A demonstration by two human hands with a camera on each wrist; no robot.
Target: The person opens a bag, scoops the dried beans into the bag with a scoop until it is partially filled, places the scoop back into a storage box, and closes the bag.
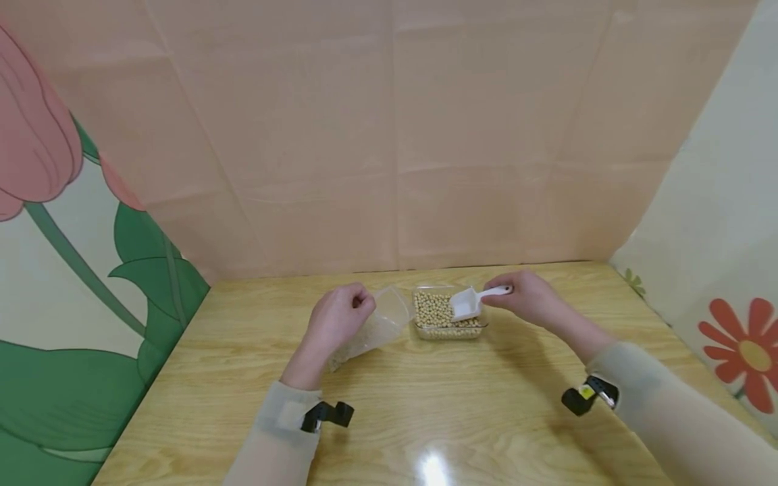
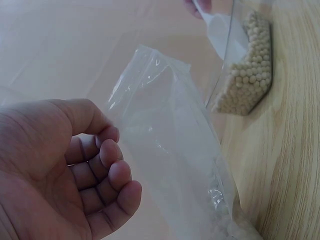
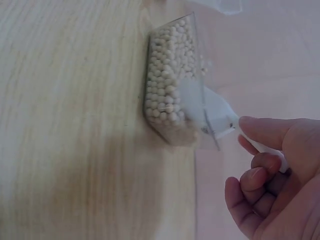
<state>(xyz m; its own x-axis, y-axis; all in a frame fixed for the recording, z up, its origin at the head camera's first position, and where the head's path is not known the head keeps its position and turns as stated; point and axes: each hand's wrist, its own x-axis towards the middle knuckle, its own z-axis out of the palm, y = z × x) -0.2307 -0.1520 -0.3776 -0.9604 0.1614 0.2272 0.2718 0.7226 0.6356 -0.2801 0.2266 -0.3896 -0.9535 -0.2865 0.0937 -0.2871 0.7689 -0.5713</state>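
Note:
My right hand [image 1: 525, 297] grips the handle of a small white scoop [image 1: 467, 304] between thumb and fingers. The scoop's bowl sits among pale round beans [image 1: 433, 309], which look like soybeans, inside a clear rectangular container [image 1: 450, 333]. To the left of it, my left hand [image 1: 340, 317] pinches the edge of a clear plastic bag [image 1: 384, 325] with thumb and index finger, the other fingers curled. In the left wrist view the bag [image 2: 165, 130] stands tilted, with some pale contents, hard to make out, low inside it.
The container and bag are on a wood-grain table [image 1: 389, 418], near its back edge. A pinkish sheet [image 1: 389, 135] rises behind the table. Painted walls with flowers flank it on the left [image 1: 55, 270] and right [image 1: 729, 270].

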